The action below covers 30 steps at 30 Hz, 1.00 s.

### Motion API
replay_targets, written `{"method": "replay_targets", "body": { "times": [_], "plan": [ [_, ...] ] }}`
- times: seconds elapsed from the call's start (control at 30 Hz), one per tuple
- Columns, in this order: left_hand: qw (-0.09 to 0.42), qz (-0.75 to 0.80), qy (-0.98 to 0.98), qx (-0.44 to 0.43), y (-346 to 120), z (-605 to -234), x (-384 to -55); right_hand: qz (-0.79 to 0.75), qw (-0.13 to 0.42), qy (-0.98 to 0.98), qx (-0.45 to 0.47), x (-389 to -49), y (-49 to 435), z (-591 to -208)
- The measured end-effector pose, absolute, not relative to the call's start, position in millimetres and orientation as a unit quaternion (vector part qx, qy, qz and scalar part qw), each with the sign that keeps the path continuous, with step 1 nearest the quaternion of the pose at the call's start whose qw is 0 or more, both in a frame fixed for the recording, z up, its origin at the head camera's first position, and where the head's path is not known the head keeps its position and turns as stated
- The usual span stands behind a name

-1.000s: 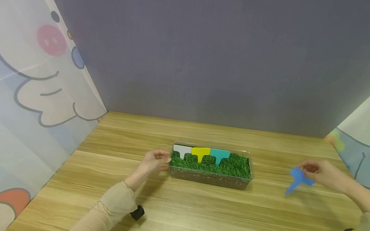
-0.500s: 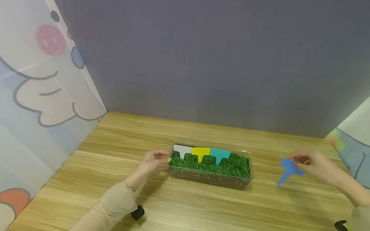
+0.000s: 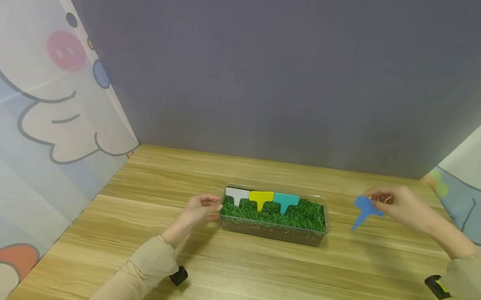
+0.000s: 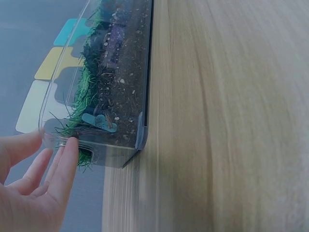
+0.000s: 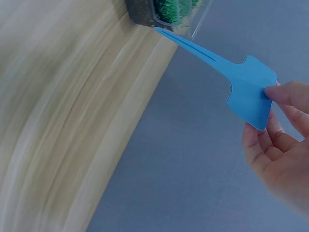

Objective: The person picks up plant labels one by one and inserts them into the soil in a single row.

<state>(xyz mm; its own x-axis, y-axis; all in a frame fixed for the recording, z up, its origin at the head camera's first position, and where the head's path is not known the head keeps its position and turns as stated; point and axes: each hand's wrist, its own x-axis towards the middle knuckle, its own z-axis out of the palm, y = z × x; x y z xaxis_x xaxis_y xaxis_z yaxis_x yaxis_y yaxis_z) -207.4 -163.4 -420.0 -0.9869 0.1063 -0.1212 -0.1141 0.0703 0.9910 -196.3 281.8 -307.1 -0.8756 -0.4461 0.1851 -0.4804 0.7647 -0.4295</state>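
A clear rectangular planter [image 3: 273, 232] holds dark soil and green grass [image 3: 306, 214]. Along its back stand three T-shaped plant labels: white [image 3: 237, 194], yellow [image 3: 260, 197] and teal [image 3: 286, 200]. My left hand [image 3: 197, 213] is at the planter's left end; in the left wrist view its extended fingers [image 4: 65, 174] touch the end near the rim. To the right of the planter, my right hand [image 3: 402, 206] pinches the head of a blue plant label [image 5: 251, 92] between thumb and fingers. The label hangs in the air, its pointed stem slanting down towards the left.
The planter stands on a wood-grain table [image 3: 251, 281]. A grey panel [image 3: 290, 76] rises behind the table, and cartoon-printed sheets [image 3: 20, 143] flank both sides. A black wrist device [image 3: 179, 276] shows at the left sleeve, another [image 3: 437, 288] at the right.
My right hand has moved left and slightly farther back, carrying the blue plant label closer to the planter. The left hand and the planter have stayed in place.
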Motion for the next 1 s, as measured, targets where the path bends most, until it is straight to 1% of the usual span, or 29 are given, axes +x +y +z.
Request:
{"method": "replay_targets", "body": {
  "times": [0.13, 0.27, 0.3, 0.43, 0.57, 0.67, 0.77, 0.9, 0.97, 1.0],
  "plan": [
    [0.081, 0.68, 0.729, -0.009, -163, -420, -208, 0.23, 0.025, -0.944, 0.237, -198, 276, -301],
    [0.085, 0.68, 0.728, -0.016, -163, -419, -208, 0.23, 0.025, -0.942, 0.242, -200, 268, -296],
    [0.086, 0.674, 0.733, -0.037, -159, -412, -205, 0.23, 0.025, -0.943, 0.241, -200, 266, -295],
    [0.084, 0.674, 0.732, -0.043, -158, -410, -204, 0.234, 0.021, -0.94, 0.248, -202, 258, -291],
    [0.08, 0.674, 0.734, -0.032, -159, -413, -205, 0.235, 0.015, -0.937, 0.257, -206, 251, -290],
    [0.081, 0.685, 0.724, 0.013, -169, -437, -216, 0.24, 0.013, -0.934, 0.265, -208, 246, -291],
    [0.08, 0.689, 0.72, 0.033, -173, -447, -220, 0.246, 0.012, -0.93, 0.272, -211, 241, -291],
    [0.086, 0.68, 0.728, 0.006, -168, -437, -216, 0.25, 0.003, -0.928, 0.276, -214, 235, -291],
    [0.087, 0.681, 0.727, 0.012, -170, -441, -218, 0.249, 0.002, -0.927, 0.28, -215, 232, -291],
    [0.086, 0.678, 0.73, 0.002, -168, -435, -215, 0.248, 0.002, -0.927, 0.282, -216, 231, -291]
  ]
}}
